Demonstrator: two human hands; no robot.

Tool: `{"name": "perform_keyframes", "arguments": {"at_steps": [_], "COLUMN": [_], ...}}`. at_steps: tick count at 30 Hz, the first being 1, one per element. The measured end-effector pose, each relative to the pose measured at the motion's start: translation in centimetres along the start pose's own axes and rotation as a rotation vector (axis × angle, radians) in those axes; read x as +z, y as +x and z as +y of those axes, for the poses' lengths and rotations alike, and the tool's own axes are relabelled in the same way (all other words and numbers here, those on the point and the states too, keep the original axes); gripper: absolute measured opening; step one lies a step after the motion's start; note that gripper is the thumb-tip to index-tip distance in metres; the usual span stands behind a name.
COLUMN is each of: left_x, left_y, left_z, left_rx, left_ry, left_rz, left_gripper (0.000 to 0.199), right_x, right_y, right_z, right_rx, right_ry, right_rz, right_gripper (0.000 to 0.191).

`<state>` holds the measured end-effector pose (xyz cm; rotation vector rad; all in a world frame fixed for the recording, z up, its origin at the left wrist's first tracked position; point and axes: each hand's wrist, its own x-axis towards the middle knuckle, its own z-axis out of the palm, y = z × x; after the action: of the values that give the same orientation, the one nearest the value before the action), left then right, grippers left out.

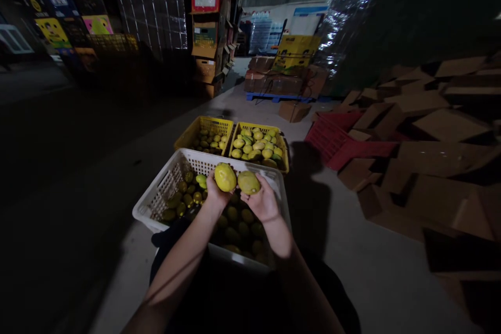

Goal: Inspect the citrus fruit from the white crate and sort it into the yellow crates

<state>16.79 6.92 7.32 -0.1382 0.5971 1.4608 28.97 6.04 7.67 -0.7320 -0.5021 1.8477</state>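
Observation:
Over a white plastic crate (151, 195), my left hand (216, 191) is closed round a bright yellow lemon (225, 177). My right hand (266, 199) grips a second, duller yellow-green lemon (248, 182) beside it, the two fruits close together. Many lemons (188, 200) lie in the white crate below, partly in shadow and partly hidden by my forearms. Just beyond stand two yellow crates: the left one (183, 138) has lemons low inside, while the right one (287, 159) is filled higher with yellow and greenish lemons (258, 145).
Flattened and open cardboard boxes (430, 167) are heaped on the right, with a red plastic crate (332, 138) tipped among them. Farther back, a blue pallet (277, 97) bears cartons and a yellow box (297, 52). Tall stacks of boxes (205, 36) rise behind.

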Motion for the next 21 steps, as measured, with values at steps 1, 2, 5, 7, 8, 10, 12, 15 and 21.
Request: {"name": "perform_keyframes", "arguments": {"at_steps": [1, 2, 5, 7, 8, 10, 12, 15, 21], "left_x": [0.0, 0.1, 0.1, 0.1, 0.1, 0.1, -0.1, -0.3, -0.6], "left_y": [0.0, -0.1, -0.1, 0.0, 0.0, 0.1, 0.2, 0.5, 0.7], "left_z": [0.0, 0.0, 0.0, -0.1, -0.1, -0.1, -0.2, -0.2, -0.1], "left_rx": [-0.003, -0.005, 0.0, 0.006, 0.007, 0.007, 0.006, -0.005, -0.015], "left_ry": [-0.005, -0.012, -0.037, -0.043, -0.039, -0.025, -0.014, -0.004, 0.011], "left_rz": [0.001, 0.001, 0.002, 0.003, 0.007, 0.017, 0.018, 0.005, -0.033], "left_gripper": [0.034, 0.033, 0.031, 0.031, 0.032, 0.033, 0.033, 0.034, 0.03], "right_x": [-0.1, -0.3, -0.7, -1.0, -1.1, -1.4, -1.6, -1.6, -0.9], "right_y": [0.1, 0.1, 0.4, 0.6, 0.7, 1.0, 1.3, 1.5, 0.8], "right_z": [-0.2, -0.3, -0.5, -0.5, -0.5, -0.4, -0.2, 0.2, 1.5], "right_rx": [0.004, 0.001, -0.027, -0.055, -0.084, -0.143, -0.16, -0.122, -0.422], "right_ry": [0.039, 0.075, 0.134, 0.153, 0.164, 0.17, 0.142, 0.026, -0.392], "right_rz": [-0.008, -0.015, 0.0, 0.013, 0.02, 0.031, 0.038, 0.063, 0.051], "right_gripper": [0.015, 0.014, 0.012, 0.013, 0.015, 0.019, 0.016, 0.022, 0.04]}}
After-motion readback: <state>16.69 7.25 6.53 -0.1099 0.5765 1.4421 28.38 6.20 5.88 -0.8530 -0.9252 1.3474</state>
